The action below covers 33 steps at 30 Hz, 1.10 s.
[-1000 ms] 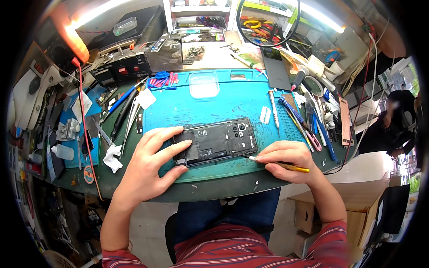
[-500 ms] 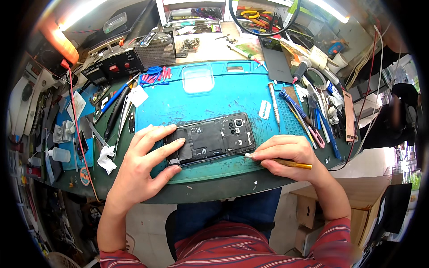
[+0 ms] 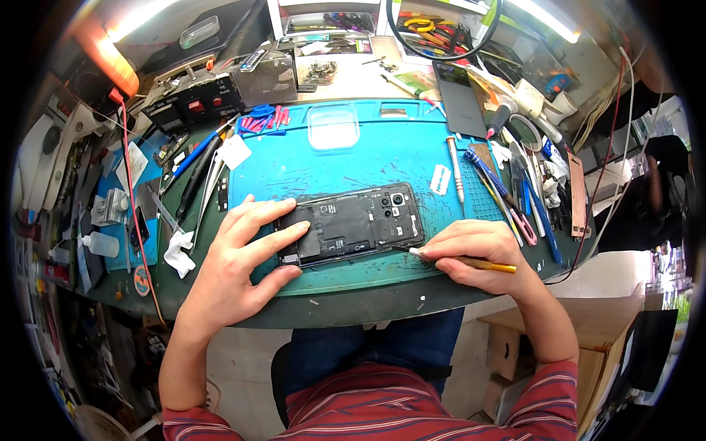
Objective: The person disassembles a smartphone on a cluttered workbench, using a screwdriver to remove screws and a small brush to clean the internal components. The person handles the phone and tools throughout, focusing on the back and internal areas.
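A smartphone (image 3: 342,229) with its back cover off lies on the blue mat, its dark inner plate and the camera cluster at its right end showing. My left hand (image 3: 246,261) grips the phone's left end, two fingers across the top and the thumb at the near edge. Pinched pen-like in my right hand (image 3: 474,253) is a slim tool (image 3: 491,264) with a brass-coloured handle and a white collar. Its thin dark tip reaches the phone's near edge at the right end. Whether the tip goes inside the edge is too small to tell.
Beyond the phone stands a clear plastic box (image 3: 333,126). A screwdriver (image 3: 456,170) and a white label (image 3: 440,179) lie to its right, near several tweezers and pens. A dark flat panel (image 3: 460,99) rests at the back right. Crumpled tissue (image 3: 179,251) lies at left.
The whole view has shifted slightly. Both hands, the phone and the tool keep nearly the same places relative to one another.
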### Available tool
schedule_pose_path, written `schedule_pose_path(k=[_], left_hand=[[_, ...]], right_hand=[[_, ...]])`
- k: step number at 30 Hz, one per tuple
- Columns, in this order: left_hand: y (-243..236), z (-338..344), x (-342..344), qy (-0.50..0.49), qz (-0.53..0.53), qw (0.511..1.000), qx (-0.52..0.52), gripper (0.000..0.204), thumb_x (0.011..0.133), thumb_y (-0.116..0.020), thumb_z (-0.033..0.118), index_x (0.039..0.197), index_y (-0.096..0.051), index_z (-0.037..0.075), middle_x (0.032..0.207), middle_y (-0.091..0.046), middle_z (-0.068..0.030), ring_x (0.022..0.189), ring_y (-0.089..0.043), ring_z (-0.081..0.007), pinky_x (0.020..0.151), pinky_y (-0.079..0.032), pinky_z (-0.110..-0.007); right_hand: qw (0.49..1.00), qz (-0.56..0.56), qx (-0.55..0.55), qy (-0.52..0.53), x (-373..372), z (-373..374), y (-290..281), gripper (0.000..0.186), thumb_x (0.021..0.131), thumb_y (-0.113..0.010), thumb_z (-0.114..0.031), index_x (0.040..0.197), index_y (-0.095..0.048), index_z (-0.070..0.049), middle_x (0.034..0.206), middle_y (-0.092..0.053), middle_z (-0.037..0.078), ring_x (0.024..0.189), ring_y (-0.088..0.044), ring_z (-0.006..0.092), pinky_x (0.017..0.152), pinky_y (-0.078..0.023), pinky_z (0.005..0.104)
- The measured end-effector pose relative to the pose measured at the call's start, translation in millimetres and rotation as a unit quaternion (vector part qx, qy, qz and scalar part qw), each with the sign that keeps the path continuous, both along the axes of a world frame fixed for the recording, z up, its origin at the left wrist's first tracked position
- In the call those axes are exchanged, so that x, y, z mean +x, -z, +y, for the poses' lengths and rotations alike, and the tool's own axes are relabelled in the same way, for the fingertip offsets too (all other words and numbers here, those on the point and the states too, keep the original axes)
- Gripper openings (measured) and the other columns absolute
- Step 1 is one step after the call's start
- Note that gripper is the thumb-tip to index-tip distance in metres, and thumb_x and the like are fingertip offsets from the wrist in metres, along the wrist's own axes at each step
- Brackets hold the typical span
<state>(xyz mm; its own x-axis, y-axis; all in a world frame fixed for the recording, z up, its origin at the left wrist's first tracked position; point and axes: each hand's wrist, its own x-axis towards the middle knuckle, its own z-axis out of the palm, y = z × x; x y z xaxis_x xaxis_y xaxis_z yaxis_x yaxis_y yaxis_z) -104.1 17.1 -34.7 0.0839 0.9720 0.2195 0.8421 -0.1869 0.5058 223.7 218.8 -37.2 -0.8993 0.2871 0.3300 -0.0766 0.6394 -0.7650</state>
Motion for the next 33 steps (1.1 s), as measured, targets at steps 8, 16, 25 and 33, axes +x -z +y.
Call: schedule_pose_path(k=[8,16,25,33], left_hand=[[0.2,0.2,0.6,0.000,0.000,1.000,0.002,0.059,0.083,-0.087,0.014,0.141,-0.075,0.011,0.155,-0.062,-0.0146,0.144,-0.055,-0.0378,0.130,-0.032,-0.059],[-0.7,0.1,0.3,-0.001,-0.005,1.000,-0.001,0.059,0.083,-0.087,0.014,0.141,-0.075,0.012,0.155,-0.062,-0.0144,0.144,-0.056,-0.0374,0.131,-0.031,-0.059],[-0.3,0.7,1.3,0.000,-0.006,1.000,0.003,0.060,0.083,-0.087,0.014,0.141,-0.075,0.013,0.154,-0.063,-0.0137,0.143,-0.056,-0.0367,0.132,-0.030,-0.060],[1.4,1.7,1.0,0.001,-0.010,1.000,0.006,0.060,0.083,-0.087,0.014,0.141,-0.075,0.013,0.154,-0.063,-0.0133,0.143,-0.056,-0.0363,0.132,-0.029,-0.060]], right_hand=[[1.000,0.004,0.004,0.000,-2.0,-2.4,1.7,0.027,0.092,-0.081,0.000,0.119,-0.083,-0.003,0.107,-0.083,0.013,0.093,-0.079,0.0269,0.081,-0.061,0.0351],[1.000,-0.002,-0.008,0.009,0.2,-2.1,3.6,0.026,0.094,-0.081,-0.002,0.119,-0.083,-0.003,0.107,-0.083,0.013,0.095,-0.079,0.0264,0.083,-0.062,0.0349],[1.000,-0.003,-0.010,0.000,-4.8,-2.7,1.0,0.026,0.094,-0.080,-0.002,0.120,-0.083,-0.003,0.108,-0.083,0.012,0.096,-0.079,0.0262,0.085,-0.062,0.0347],[1.000,-0.016,-0.009,-0.007,-12.7,-6.3,-3.5,0.027,0.094,-0.080,-0.001,0.120,-0.083,-0.004,0.108,-0.083,0.013,0.097,-0.080,0.0269,0.084,-0.062,0.0349]])
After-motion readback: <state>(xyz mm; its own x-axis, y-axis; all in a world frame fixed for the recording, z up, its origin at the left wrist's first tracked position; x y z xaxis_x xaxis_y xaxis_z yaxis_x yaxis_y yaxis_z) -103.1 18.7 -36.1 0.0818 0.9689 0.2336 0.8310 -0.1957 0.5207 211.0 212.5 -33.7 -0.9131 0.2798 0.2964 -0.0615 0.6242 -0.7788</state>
